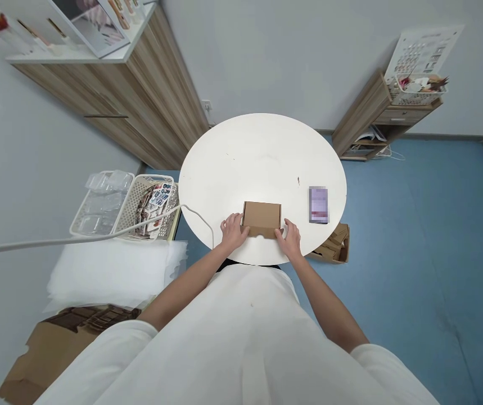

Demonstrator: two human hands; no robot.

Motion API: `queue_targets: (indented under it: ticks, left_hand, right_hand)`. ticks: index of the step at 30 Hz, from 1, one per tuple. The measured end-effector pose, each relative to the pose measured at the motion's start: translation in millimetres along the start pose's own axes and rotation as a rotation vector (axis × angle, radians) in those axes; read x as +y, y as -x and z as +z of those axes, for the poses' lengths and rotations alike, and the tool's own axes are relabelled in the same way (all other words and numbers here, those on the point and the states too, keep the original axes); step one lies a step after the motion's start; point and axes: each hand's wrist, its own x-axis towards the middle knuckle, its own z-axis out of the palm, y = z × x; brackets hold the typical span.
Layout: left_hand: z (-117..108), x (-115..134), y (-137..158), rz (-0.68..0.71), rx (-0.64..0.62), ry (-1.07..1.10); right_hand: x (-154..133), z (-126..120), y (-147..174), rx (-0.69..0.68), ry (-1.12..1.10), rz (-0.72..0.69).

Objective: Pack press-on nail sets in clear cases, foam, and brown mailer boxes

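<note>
A small brown cardboard box (262,215) lies with its lid closed on the white round table (258,152), close to the edge nearest my body. My left hand (233,232) holds its left front corner, thumb against the front face and fingers curled by the side. At the opposite front corner, my right hand (290,238) grips in the same way, with the thumb on the front face. What the box contains is hidden. To the right of it on the table lies a purple rectangular item (318,205), its surface blurred out.
A white cable (140,225) crosses from the left onto the table. White baskets (118,225) hold clear plastic boxes and printed packs. Below them are a stack of white sheets (114,270) and a large carton (47,354). Another carton (346,247) sits under the table's right edge.
</note>
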Motion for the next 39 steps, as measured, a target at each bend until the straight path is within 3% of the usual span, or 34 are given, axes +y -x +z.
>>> queue_targets:
  ticks: [4,8,13,18,23,27,32,39]
  left_hand:
    - [3,-11,12,0.083,-0.136,-0.035]
    - [9,-18,14,0.152,-0.202,-0.004]
    - [7,-29,12,0.201,-0.137,0.065]
    - [-11,-50,9,0.273,-0.013,0.198]
    - [-32,-64,-2,0.293,0.027,0.334]
    - [-40,-66,-18,0.262,0.034,0.376]
    - [-44,-62,-38,0.19,0.04,0.334]
    - [-51,-50,-48,0.114,0.123,0.212]
  right_hand:
    - [5,4,22,-0.052,0.147,-0.122]
    - [-2,13,32,-0.122,0.232,-0.107]
    - [-14,17,36,-0.077,0.164,-0.08]
    - [-29,13,37,-0.021,0.026,-0.129]
    - [-52,-3,20,-0.047,-0.185,-0.127]
    - [-65,-13,1,-0.104,-0.208,-0.092]
    - [-80,-15,-22,-0.071,-0.257,-0.004]
    - [-100,-22,-46,-0.026,-0.082,0.036]
